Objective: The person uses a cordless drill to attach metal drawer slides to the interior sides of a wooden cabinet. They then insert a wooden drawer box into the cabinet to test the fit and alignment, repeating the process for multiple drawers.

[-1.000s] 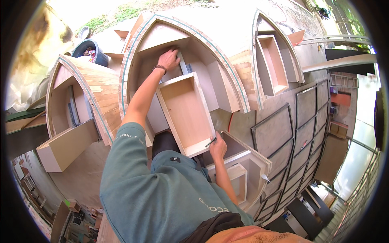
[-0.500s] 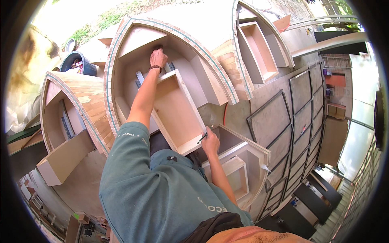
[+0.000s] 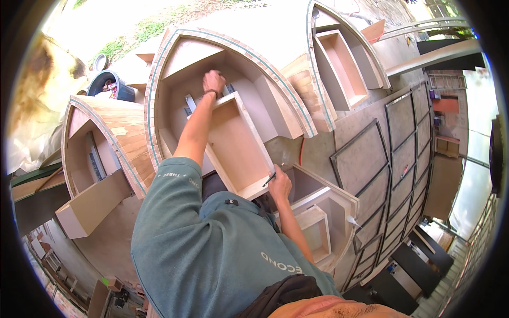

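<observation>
In front of me a light wooden drawer (image 3: 241, 146) stands partly out of a boat-shaped wooden cabinet (image 3: 260, 87) with a pointed top and a teal line along its edge. My left hand (image 3: 213, 83) reaches over the drawer into the cabinet, its fingers curled; whatever they may hold is hidden. Metal drawer slides (image 3: 190, 102) show by the drawer's inner end. At the drawer's near right corner, my right hand (image 3: 280, 185) grips a thin dark pencil (image 3: 269, 180) and rests against the wood.
Similar pointed cabinets stand left (image 3: 101, 143) and right (image 3: 323, 69), with another low cabinet (image 3: 344, 206) near my right arm. A long box-like drawer (image 3: 95, 204) sticks out at left. Beyond are a blue bucket (image 3: 124, 91) and dark metal frames (image 3: 389, 138) on the floor.
My left hand has drawn back slightly toward the drawer's inner end. The right hand stays at the corner with the pencil. The whole view has shifted a little.
</observation>
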The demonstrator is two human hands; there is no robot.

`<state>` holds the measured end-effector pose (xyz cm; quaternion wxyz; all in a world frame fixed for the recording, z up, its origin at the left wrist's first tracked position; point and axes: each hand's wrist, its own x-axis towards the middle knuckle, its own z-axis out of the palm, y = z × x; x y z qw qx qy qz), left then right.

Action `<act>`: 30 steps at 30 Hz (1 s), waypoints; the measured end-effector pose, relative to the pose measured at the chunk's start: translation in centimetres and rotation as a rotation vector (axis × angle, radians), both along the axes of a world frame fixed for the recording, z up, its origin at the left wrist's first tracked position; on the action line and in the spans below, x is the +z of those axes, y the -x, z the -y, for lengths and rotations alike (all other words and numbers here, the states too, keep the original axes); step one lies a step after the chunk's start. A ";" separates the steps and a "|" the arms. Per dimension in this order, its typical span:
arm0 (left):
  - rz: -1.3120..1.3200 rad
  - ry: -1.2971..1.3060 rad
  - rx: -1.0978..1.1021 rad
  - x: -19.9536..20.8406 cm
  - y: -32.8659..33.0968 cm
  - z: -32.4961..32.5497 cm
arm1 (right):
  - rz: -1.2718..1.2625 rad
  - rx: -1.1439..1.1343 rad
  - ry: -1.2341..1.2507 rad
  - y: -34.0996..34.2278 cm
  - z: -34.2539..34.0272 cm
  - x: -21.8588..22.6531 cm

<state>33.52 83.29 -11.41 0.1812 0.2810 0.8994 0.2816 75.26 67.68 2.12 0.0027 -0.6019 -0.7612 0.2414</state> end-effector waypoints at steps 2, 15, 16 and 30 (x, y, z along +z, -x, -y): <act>0.031 0.059 -0.098 -0.5 -1.3 0.3 | 0.062 -0.027 0.035 -0.7 0.3 -0.2; 0.174 0.217 -0.432 -0.8 1.1 3.5 | 0.085 -0.060 0.135 -0.2 -0.2 1.3; 0.194 0.208 -0.450 -0.8 1.1 3.6 | 0.066 -0.056 0.139 -0.5 -0.3 1.1; 0.199 0.254 -0.300 2.6 2.5 6.6 | 0.075 -0.005 0.138 -1.4 0.0 0.0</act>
